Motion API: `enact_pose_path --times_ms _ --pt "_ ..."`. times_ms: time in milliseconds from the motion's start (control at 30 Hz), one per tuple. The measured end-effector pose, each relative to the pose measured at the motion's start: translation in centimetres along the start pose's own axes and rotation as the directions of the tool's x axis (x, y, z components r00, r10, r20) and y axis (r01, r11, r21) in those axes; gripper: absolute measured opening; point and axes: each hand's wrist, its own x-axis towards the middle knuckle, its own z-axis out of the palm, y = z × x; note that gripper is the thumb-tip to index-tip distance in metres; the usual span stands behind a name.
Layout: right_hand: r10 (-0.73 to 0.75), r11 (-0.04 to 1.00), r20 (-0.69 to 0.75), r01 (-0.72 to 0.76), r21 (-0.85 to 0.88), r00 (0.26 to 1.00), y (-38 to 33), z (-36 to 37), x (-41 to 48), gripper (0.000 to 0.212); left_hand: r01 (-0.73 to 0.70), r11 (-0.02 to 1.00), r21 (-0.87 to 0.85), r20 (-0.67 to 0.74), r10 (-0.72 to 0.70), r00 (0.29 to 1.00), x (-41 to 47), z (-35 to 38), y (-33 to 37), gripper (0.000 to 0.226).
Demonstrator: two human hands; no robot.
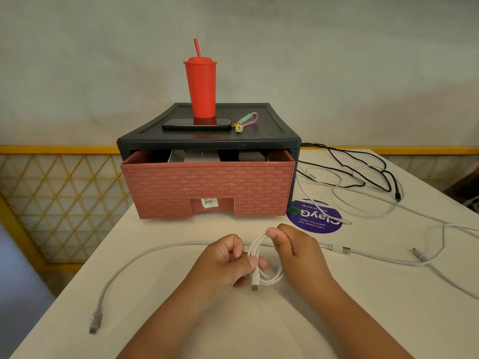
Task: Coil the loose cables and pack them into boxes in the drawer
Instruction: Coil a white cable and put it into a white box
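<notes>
A white cable [269,277] is wound into a small coil between my hands, just above the table. My left hand [228,260] pinches the coil's lower left side near its plug, which hangs down. My right hand [293,244] grips the top of the coil between thumb and fingers. Behind them stands a dark drawer unit with a reddish brick-patterned drawer [207,187], pulled slightly out, with boxes [197,156] showing inside. A long grey cable [145,255] lies loose across the table under my hands. More white cables [388,211] and a black cable [363,172] lie tangled to the right.
On top of the drawer unit stand a red tumbler with a straw [202,86], a phone [197,124] and a keychain [246,120]. A purple round sticker [313,218] lies on the white table [259,320]. The table's left edge runs beside a yellow lattice railing [51,190].
</notes>
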Motion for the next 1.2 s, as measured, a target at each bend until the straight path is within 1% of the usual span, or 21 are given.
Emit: enact_pose_path --times_ms 67,133,200,233,300,367,433,533,633,733,800,833,900,967,1033,1067,1133,1200 --pt "0.012 1.000 -0.014 -0.012 -0.001 1.000 0.0 -0.3 0.1 0.040 -0.026 0.998 0.051 -0.034 0.028 0.999 0.1 -0.1 0.1 0.038" --pt "0.013 1.000 -0.027 -0.012 0.016 1.000 -0.1 -0.3 0.1 0.040 -0.032 0.999 -0.001 -0.027 0.032 0.999 0.1 0.1 0.2 0.037" --pt "0.004 0.999 -0.033 -0.003 0.032 0.999 -0.2 -0.2 0.0 0.040 0.012 0.989 -0.148 0.020 -0.009 1.000 0.1 0.3 0.2 0.026" --pt "-0.002 0.999 -0.031 0.003 0.033 1.000 -0.3 -0.1 0.0 0.041 0.064 0.966 -0.252 0.069 -0.049 0.996 0.1 0.2 0.1 0.021" --pt "-0.012 0.999 -0.020 0.013 0.029 1.000 -0.3 0.0 0.0 0.041 0.175 0.884 -0.434 0.188 -0.101 0.977 0.1 -0.1 -0.1 0.018" --pt "-0.023 0.999 -0.010 0.023 0.030 1.000 -0.3 0.0 -0.1 0.041 0.213 0.827 -0.520 0.264 -0.082 0.961 -0.1 -0.3 -0.2 0.024" --pt "-0.039 0.999 0.000 0.039 0.034 0.999 -0.5 0.1 -0.1 0.039 0.183 0.833 -0.522 0.253 -0.053 0.966 -0.1 -0.2 -0.5 0.036" --pt "-0.059 0.998 0.013 0.059 0.009 0.998 -0.6 0.2 -0.2 0.039 0.123 0.891 -0.437 0.176 -0.050 0.983 0.0 0.2 -0.7 0.043" --pt "-0.061 0.998 0.018 0.061 -0.012 0.998 -0.4 0.2 -0.2 0.040 0.072 0.948 -0.311 0.115 -0.037 0.993 0.4 0.1 -0.7 0.036" --pt "-0.052 0.998 0.020 0.052 -0.029 0.998 -0.2 0.0 -0.1 0.042 -0.019 0.999 -0.027 0.008 0.019 1.000 0.5 -0.1 -0.4 0.030" --pt "-0.042 0.998 0.010 0.042 -0.038 0.999 -0.1 -0.2 0.0 0.043 -0.081 0.987 0.142 -0.048 0.089 0.995 0.4 -0.3 -0.5 0.028" --pt "-0.037 0.998 0.008 0.038 -0.040 0.999 -0.1 -0.3 0.0 0.043 -0.113 0.972 0.206 -0.050 0.125 0.991 0.4 -0.4 -0.6 0.027" --pt "-0.028 0.998 0.014 0.029 -0.048 1.000 -0.1 -0.4 0.1 0.043 -0.189 0.925 0.329 -0.001 0.200 0.980 0.5 -0.7 -1.0 0.028" --pt "-0.014 0.997 0.028 0.016 -0.070 1.000 -0.1 -0.5 0.1 0.043 -0.254 0.845 0.471 0.059 0.258 0.964 0.3 -0.9 -1.3 0.038" --pt "0.002 0.998 0.040 0.000 -0.065 0.999 -0.1 -0.6 0.2 0.042 -0.328 0.730 0.599 0.095 0.342 0.935 0.2 -1.1 -1.4 0.039" --pt "0.020 0.999 0.040 -0.018 -0.038 0.999 0.0 -0.5 0.3 0.042 -0.371 0.662 0.651 0.112 0.400 0.910 0.3 -1.2 -1.4 0.035" --pt "0.101 0.991 0.065 -0.106 0.086 0.993 -0.2 -0.5 0.3 0.042 -0.418 0.543 0.728 0.120 0.501 0.857 0.5 -1.6 -1.3 0.023" --pt "0.192 0.932 0.147 -0.227 0.281 0.970 -0.7 -0.5 0.3 0.045 -0.448 0.463 0.764 0.121 0.581 0.805 0.5 -2.0 -1.2 0.017"
